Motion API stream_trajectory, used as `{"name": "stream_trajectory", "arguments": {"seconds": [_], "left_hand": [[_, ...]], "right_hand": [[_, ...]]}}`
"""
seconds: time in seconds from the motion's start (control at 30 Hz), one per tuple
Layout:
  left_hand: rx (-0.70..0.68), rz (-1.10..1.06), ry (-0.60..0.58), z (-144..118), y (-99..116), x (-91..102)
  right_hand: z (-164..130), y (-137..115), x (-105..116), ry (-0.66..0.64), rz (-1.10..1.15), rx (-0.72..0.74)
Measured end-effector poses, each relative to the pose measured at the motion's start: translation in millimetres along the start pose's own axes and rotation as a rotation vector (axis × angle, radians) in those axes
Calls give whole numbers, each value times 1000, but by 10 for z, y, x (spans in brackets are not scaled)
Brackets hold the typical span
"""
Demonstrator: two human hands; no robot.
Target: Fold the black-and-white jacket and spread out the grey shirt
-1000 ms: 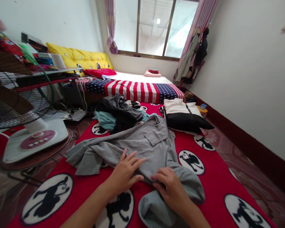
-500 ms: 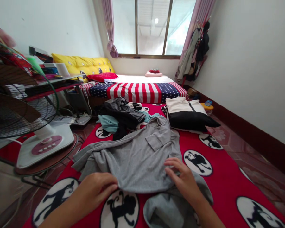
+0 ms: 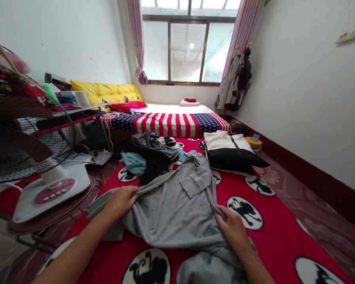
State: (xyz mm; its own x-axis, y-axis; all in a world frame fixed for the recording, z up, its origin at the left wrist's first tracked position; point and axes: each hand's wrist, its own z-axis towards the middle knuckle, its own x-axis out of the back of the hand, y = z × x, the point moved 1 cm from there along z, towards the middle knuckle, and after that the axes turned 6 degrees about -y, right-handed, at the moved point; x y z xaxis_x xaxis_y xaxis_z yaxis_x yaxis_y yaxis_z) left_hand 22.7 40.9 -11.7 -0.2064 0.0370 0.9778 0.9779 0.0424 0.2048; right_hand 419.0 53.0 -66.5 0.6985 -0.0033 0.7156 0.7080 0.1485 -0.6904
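Observation:
A grey long-sleeved shirt (image 3: 171, 213) lies spread on a red blanket (image 3: 272, 236) printed with black figures in white circles. My left hand (image 3: 121, 201) pinches the shirt's left side, the cloth gathered between thumb and fingers. On the opposite side, my right hand (image 3: 230, 225) grips the shirt's right edge. Between the two hands the fabric hangs in loose folds. One sleeve lies across the shirt's upper part; another grey bunched part (image 3: 207, 268) rests near my right forearm.
Behind the shirt is a heap of dark and teal clothes (image 3: 148, 154). A folded white-and-black garment (image 3: 233, 152) sits at the back right. To the left, a fan (image 3: 53, 189) stands on a round stool. Beyond is a bed (image 3: 168, 122) with a flag-patterned cover.
My left hand has moved up from the shirt's lower edge to its left side and taken hold. My right hand has closed on the right edge. The camera view has tilted upward.

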Motion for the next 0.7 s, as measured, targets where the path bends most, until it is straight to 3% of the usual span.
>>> {"name": "stream_trajectory", "arguments": {"seconds": [0.1, 0.17, 0.27, 0.3, 0.37, 0.47, 0.6, 0.7], "left_hand": [[-43, -41, -73, -101, 98, 121], [-153, -142, -201, -156, 158, 160], [-239, -296, -357, -115, 221, 139], [-227, -305, -322, -56, 226, 123], [-166, -217, -108, 125, 203, 99], [-75, 88, 193, 478, 103, 108], [-150, 341, 247, 928, -14, 227], [-308, 435, 204, 1164, 42, 325]], "right_hand": [[-108, 136, 369, 351, 215, -139], [-193, 217, 614, 601, 253, -276], [-247, 294, 805, 774, 242, -361], [-237, 315, 803, 766, 230, -364], [-187, 364, 710, 667, 214, -340], [-86, 450, 454, 446, 156, -257], [-10, 538, 217, 190, -64, -128], [-3, 570, 206, 186, -114, -74]]}}
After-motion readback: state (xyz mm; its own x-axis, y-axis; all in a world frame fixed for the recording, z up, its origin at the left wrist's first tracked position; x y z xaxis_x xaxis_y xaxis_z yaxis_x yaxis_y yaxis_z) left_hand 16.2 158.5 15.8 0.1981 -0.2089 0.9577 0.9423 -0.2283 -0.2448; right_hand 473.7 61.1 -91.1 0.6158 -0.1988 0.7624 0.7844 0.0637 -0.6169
